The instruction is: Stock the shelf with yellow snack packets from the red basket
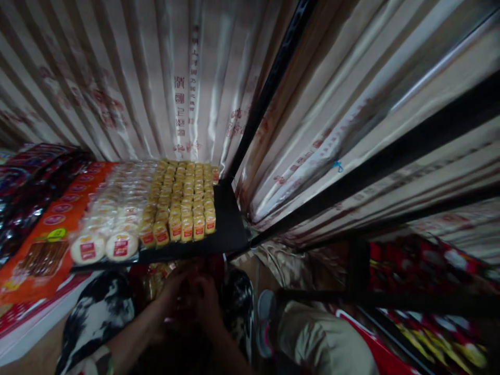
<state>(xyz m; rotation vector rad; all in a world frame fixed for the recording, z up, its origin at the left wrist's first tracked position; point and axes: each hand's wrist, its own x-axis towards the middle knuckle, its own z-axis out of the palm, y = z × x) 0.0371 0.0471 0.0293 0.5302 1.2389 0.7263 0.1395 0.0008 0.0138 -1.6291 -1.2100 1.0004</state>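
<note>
the left hand (175,284) and right hand (205,294) are seen close together, below the front edge of the black shelf (230,219), at dark red packaging (183,307). how wide they are opened, or if it is gripped, cannot be told in the dim blur. they are flanked by patterned trouser legs (103,302). on the shelf, a bare strip is seen right of the yellow packets (187,203).

Both bare forearms reach forward, low down, between the knees. Bare left hand (177,281) out ahead, forearm slanting in from the person's left; bare right hand (203,291) close beside it, forearm angled in from the right. Hands dim and blurred from here: fingers unclear, can't tell if they're curled or spread.
</note>
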